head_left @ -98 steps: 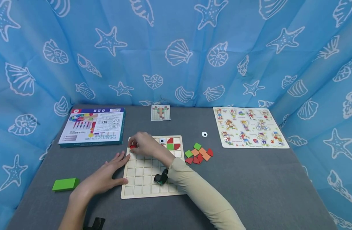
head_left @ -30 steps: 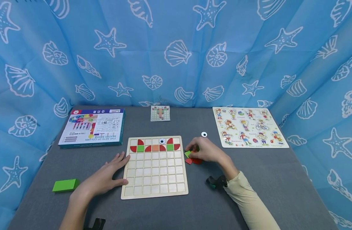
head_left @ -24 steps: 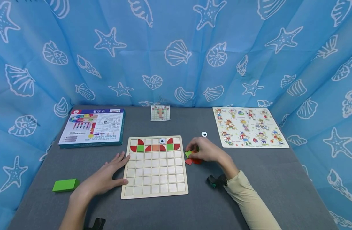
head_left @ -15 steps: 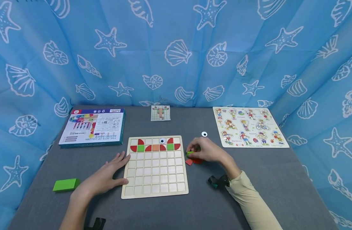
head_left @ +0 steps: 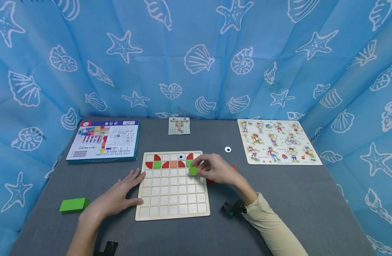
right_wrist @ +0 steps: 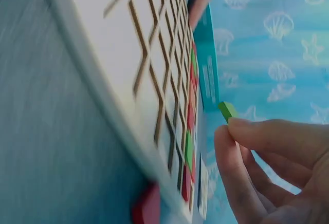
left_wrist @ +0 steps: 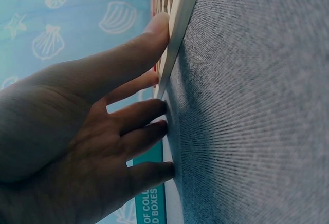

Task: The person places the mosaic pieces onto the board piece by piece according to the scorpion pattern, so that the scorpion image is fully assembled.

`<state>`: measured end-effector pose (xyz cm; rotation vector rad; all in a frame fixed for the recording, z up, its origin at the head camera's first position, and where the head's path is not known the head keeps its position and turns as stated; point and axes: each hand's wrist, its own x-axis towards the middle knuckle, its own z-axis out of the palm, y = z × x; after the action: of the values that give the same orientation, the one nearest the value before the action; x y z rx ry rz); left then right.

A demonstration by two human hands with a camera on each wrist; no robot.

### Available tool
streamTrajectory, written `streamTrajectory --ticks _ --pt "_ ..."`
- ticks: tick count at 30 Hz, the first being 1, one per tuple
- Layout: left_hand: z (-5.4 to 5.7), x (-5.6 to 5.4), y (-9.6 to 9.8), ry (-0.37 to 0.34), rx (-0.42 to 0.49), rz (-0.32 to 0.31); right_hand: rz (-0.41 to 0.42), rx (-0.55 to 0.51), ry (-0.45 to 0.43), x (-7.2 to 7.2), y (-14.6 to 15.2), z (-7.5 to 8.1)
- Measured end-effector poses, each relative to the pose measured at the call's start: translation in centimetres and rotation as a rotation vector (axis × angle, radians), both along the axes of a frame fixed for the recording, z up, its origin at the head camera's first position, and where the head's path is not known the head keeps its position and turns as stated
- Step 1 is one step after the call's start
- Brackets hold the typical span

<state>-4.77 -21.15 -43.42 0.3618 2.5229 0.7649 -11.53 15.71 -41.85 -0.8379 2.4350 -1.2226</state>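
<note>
A wooden grid board (head_left: 168, 211) lies on the grey table, with red, green and orange tiles and one eye tile (head_left: 181, 156) set in its top rows. My right hand (head_left: 216, 169) pinches a green square tile (head_left: 193, 170) between thumb and finger, over the board's right side. The right wrist view shows that green tile (right_wrist: 227, 111) held clear above the grid. My left hand (head_left: 120, 195) rests at the board's left edge, fingers spread. In the left wrist view its thumb touches the board's rim (left_wrist: 177, 23). Red tiles (head_left: 210, 181) beside the board are mostly hidden behind my right hand.
A pattern card (head_left: 179, 126) lies behind the board. A boxed toy set (head_left: 103, 142) sits at back left, a picture puzzle board (head_left: 279, 142) at back right. A loose eye tile (head_left: 227, 149) lies right of the grid, and a green block (head_left: 74, 205) at far left.
My right hand earlier placed red and orange pieces in the second row, then went to the loose pile. It has picked up a green tile and moved left over the board. My left hand stays.
</note>
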Motion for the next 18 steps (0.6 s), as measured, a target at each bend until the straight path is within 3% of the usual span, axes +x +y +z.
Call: streamTrajectory --ticks 18 --pt "-0.1 -0.1 -0.1 -0.006 -0.006 -0.005 0.009 0.085 0.01 -0.7 -8.4 -0.8"
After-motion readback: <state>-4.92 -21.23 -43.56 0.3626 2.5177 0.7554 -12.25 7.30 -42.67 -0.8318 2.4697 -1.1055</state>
